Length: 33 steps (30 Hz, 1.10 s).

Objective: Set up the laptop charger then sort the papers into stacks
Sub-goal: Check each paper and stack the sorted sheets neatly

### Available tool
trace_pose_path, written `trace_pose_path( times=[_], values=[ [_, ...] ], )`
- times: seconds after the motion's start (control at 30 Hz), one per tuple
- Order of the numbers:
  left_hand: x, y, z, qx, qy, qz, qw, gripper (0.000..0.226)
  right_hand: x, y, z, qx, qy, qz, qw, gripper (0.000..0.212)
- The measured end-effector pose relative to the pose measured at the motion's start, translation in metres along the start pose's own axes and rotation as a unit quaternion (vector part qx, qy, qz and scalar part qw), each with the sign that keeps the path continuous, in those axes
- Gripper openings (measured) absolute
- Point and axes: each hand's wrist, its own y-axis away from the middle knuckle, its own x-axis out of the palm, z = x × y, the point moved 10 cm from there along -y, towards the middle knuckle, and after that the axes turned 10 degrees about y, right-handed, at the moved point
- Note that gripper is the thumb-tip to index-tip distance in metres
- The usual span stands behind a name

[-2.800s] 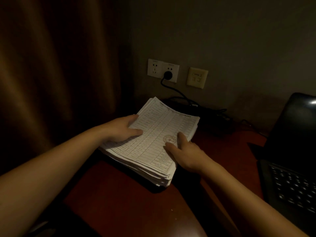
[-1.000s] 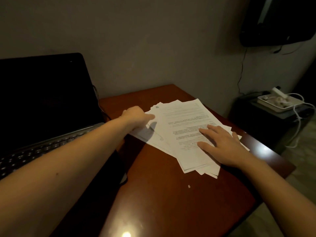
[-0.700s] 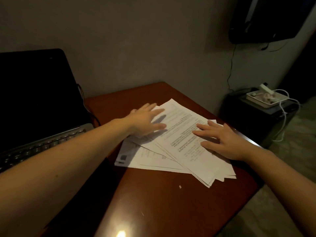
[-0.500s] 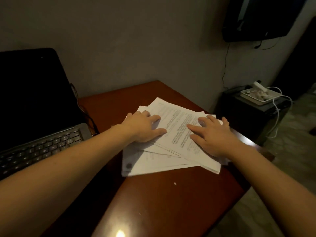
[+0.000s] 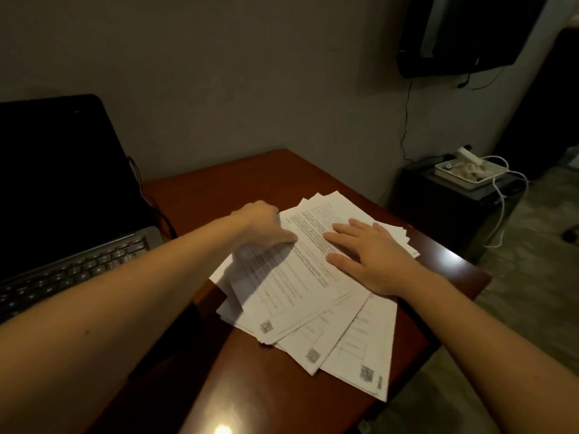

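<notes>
A loose pile of printed white papers [image 5: 313,296] lies fanned out on the red-brown table [image 5: 282,396], its lower sheets spread toward me and showing QR codes. My left hand [image 5: 263,227] is at the pile's far left edge, thumb on top, gripping the upper sheets, which look slightly raised and blurred there. My right hand [image 5: 369,255] lies flat with spread fingers on the top sheet. The open laptop [image 5: 62,195] with a dark screen stands at the left, and a thin cable [image 5: 150,202] runs down behind its right side. The charger itself is out of view.
The table's right edge and corner [image 5: 479,277] drop to the floor. A low dark cabinet [image 5: 454,208] beyond holds a white tray [image 5: 470,173] with a white cord. A dark screen [image 5: 463,32] hangs on the wall at the upper right.
My view swung from the stack by the wall socket to this pile right of the laptop. The sheets have fanned out toward me. My left hand went from flat to gripping the edge.
</notes>
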Motion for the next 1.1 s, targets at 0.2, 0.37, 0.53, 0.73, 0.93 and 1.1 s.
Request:
trace_pose_path(
  times=[0.2,0.37,0.53,0.73,0.93,1.1],
  values=[
    [-0.001,0.011,-0.002,-0.058,0.151,-0.022,0.987,0.035,-0.016,0.024,-0.033,0.257,0.112,-0.086,0.956,0.054],
    [-0.001,0.025,0.003,-0.113,0.2,0.013,0.973,0.045,-0.002,0.021,-0.04,0.233,0.038,-0.049,0.971,0.054],
    [0.01,0.04,-0.016,-0.103,0.233,0.037,0.966,0.056,0.013,0.028,-0.038,0.209,-0.006,-0.006,0.978,0.072],
    [0.017,0.049,-0.021,-0.116,0.313,0.04,0.942,0.031,0.008,0.035,-0.034,0.19,-0.035,-0.037,0.98,0.072],
    [0.028,0.057,-0.018,-0.048,0.372,0.076,0.924,0.026,-0.007,0.046,-0.029,0.172,-0.074,-0.093,0.978,0.064],
    [0.032,0.085,-0.01,-0.002,0.451,0.072,0.89,0.026,-0.017,0.057,-0.016,0.16,-0.177,-0.105,0.965,0.07]
  ],
)
